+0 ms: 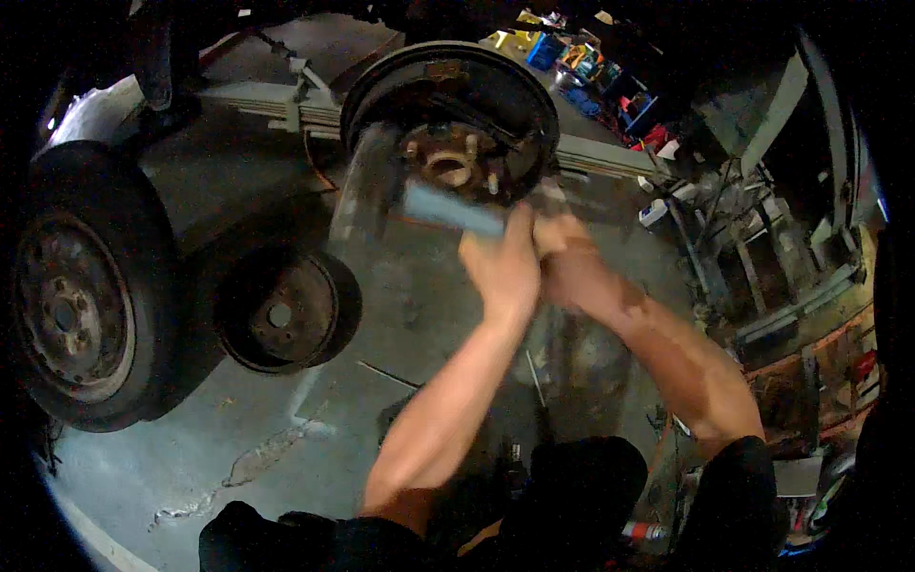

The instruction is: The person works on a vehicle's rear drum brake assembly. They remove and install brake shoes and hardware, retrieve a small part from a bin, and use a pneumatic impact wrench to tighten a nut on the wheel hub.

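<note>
In front of me is a round dark brake backing plate (355, 95) with a rusty wheel hub (450, 164) and its studs at the centre. My left hand (507, 272) is closed on a pale blue, flat strip-like piece (443, 206), which is motion-blurred; its exact kind does not show. The strip crosses just below the hub, and I cannot tell whether it touches. Right beside the left hand, my right hand (564, 250) is closed too, its fingertips blurred and partly hidden. What it grips, if anything, cannot be made out.
A brake drum (281, 310) lies on the floor to the left, near a wheel with its tyre (71, 305). Thin rods (386, 375) lie on the concrete below. Metal stands (753, 248) are at the right, and bins of coloured items (591, 76) at the back.
</note>
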Motion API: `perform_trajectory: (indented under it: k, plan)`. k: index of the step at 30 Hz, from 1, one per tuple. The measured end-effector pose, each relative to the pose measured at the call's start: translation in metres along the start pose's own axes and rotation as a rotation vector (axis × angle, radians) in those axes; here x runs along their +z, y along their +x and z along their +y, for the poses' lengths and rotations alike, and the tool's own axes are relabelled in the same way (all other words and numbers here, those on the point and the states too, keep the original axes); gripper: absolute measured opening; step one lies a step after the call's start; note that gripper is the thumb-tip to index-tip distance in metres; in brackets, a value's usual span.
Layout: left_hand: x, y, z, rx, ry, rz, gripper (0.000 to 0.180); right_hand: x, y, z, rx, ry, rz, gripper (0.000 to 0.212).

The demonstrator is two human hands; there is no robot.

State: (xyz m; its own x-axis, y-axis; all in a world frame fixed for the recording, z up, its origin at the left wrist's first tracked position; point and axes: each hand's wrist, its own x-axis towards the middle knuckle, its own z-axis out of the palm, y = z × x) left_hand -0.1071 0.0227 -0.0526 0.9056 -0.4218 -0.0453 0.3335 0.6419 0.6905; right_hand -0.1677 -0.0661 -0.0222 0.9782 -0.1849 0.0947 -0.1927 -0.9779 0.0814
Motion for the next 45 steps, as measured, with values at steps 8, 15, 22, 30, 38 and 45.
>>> perform_trajectory:
  k: [8, 15, 22, 30, 38, 45]
  plan:
    - [0.013, 0.024, -0.026, -0.113, 0.106, -0.107, 0.014, -0.010, 0.012, 0.015, 0.178, -0.056, -0.148, 0.014]
    - [-0.021, -0.026, -0.017, 0.349, -0.206, -0.049, 0.019, -0.020, -0.008, -0.037, -0.146, -0.249, -0.052, 0.020]
    - [-0.008, 0.009, -0.026, -0.109, 0.019, -0.108, 0.020, 0.011, -0.016, -0.005, 0.186, -0.072, 0.082, 0.036]
    - [-0.015, 0.040, -0.049, -0.323, 0.288, -0.105, 0.021, 0.038, 0.003, 0.013, 0.219, -0.060, -0.113, 0.032]
    - [-0.026, -0.004, -0.029, 0.052, 0.095, -0.306, 0.023, 0.077, -0.042, 0.050, 0.112, 0.119, 0.126, 0.033]
    - [-0.122, 0.050, 0.054, 0.269, 0.569, -0.421, 0.024, 0.105, -0.154, 0.012, 0.748, 0.571, 0.023, 0.050]
